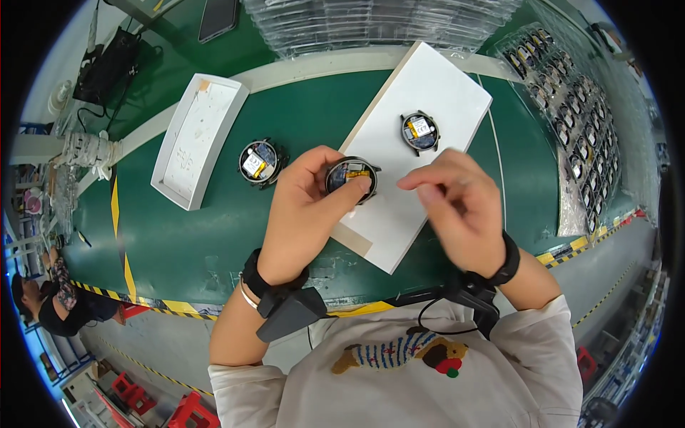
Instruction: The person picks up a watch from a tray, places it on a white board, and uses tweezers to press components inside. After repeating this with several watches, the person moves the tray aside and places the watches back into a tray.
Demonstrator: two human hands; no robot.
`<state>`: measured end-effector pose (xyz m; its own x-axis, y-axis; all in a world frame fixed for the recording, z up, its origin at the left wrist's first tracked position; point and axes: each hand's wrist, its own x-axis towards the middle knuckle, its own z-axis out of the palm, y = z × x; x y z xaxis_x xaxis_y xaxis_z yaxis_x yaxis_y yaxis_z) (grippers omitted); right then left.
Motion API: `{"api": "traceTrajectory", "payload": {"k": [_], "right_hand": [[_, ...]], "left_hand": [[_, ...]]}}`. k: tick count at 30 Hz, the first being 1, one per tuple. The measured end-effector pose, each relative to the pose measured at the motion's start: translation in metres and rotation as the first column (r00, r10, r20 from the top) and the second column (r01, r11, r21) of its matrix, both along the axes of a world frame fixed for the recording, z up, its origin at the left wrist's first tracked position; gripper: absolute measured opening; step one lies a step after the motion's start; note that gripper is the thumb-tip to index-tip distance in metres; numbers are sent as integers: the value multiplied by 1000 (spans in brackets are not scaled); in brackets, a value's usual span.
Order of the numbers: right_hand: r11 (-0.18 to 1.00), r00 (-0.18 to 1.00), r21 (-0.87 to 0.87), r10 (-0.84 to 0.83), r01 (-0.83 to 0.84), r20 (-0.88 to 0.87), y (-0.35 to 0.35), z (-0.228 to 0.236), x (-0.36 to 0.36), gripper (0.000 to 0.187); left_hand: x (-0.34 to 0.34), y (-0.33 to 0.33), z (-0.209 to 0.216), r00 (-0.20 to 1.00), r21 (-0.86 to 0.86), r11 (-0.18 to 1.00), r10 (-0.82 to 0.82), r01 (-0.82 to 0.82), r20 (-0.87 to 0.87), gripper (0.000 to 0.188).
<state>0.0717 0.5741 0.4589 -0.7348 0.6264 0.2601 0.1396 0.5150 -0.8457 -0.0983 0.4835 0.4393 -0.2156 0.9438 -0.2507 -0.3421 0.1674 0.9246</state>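
My left hand grips a round smartwatch body by its rim, with the thumb laid over its exposed insides. A dark ring and a yellow-orange part show in it. Just to the right, over a white flat box, my right hand is closed, thumb and index finger close together. Whatever they may pinch is too small or hidden to make out. Another opened watch body lies on the white box, a pale label on its battery. A third watch body rests on the green table left of my left hand.
An open white box lid stands on the green table at left. At right, clear trays hold many watch bodies. Stacked clear plastic trays and a phone are at the back. A person sits far left.
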Motion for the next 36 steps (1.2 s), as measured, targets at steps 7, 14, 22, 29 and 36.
{"api": "traceTrajectory", "payload": {"k": [7, 14, 22, 29, 36], "right_hand": [[630, 928, -688, 318, -361, -197, 11, -7, 22, 16], [697, 968, -704, 243, -133, 58, -7, -11, 10, 9], [741, 966, -661, 240, -120, 94, -8, -11, 11, 14], [667, 986, -732, 159, -139, -42, -4, -17, 15, 9], [700, 978, -684, 110, -204, -179, 9, -9, 16, 7]], "left_hand": [[8, -2, -7, 989, 74, 986, 146, -148, 40, 15], [6, 0, -2, 994, -82, 996, 29, -37, -103, 24], [6, 1, -10, 977, -61, 997, -60, 48, -203, 24], [10, 0, -10, 982, -53, 999, 1, -11, -188, 24], [6, -5, 7, 1000, -46, 999, 4, -5, -26, 27]]}}
